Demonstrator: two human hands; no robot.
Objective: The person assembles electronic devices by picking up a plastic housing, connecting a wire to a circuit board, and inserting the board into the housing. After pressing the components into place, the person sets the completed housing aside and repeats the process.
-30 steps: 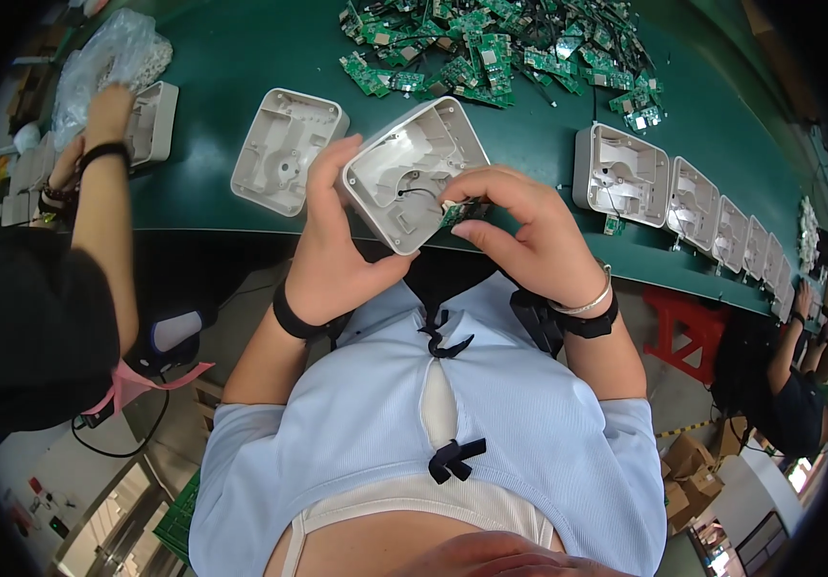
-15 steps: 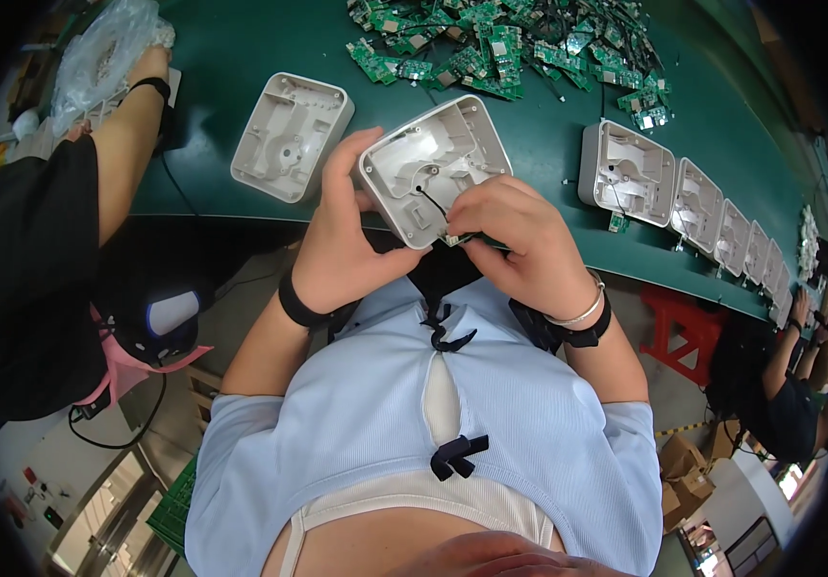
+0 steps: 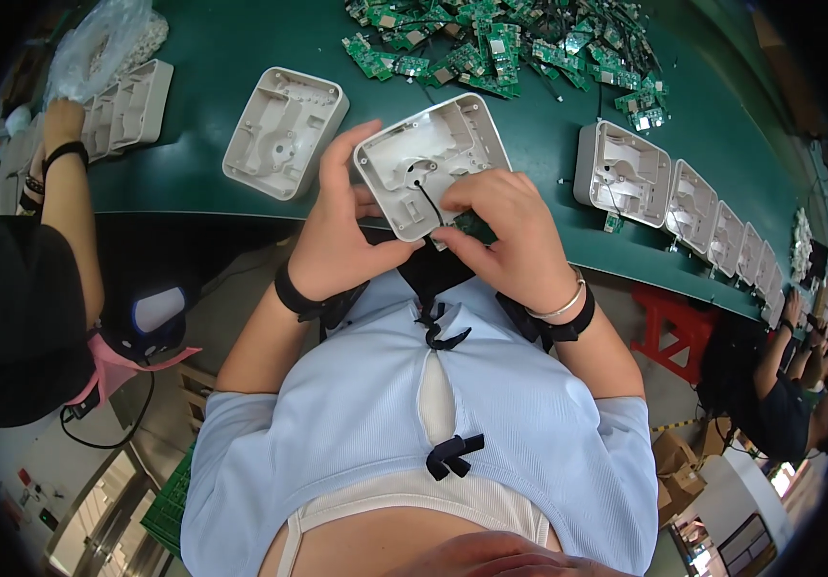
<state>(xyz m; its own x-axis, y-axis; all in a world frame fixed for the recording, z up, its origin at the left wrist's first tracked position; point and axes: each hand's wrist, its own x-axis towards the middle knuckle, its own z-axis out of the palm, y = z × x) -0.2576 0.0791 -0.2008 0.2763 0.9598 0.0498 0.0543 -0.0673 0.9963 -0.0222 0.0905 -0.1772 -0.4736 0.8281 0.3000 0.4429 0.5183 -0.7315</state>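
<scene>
A white plastic housing (image 3: 399,197), its hollow side facing up, is tilted in my left hand (image 3: 337,231); the fingers are behind its left side and the thumb lies along the lower edge. A black cable (image 3: 431,204) comes through a hole inside the housing and runs to its lower edge. My right hand (image 3: 510,226) is closed at that edge, thumb and fingers around a green circuit board (image 3: 474,228) that is mostly hidden by the fingers. Another white housing (image 3: 280,151) lies on the table just left of the held one.
Green circuit boards with black cables are heaped (image 3: 500,48) at the far middle of the green table (image 3: 212,115). A row of white housings (image 3: 628,192) runs along the right. At left, a co-worker's arm (image 3: 73,192) reaches toward more housings (image 3: 135,111) and a plastic bag (image 3: 97,43).
My right hand has shifted its grip on the board, and more of the cable shows inside the housing. The co-worker's arm at left has drawn back leftward, uncovering housings there.
</scene>
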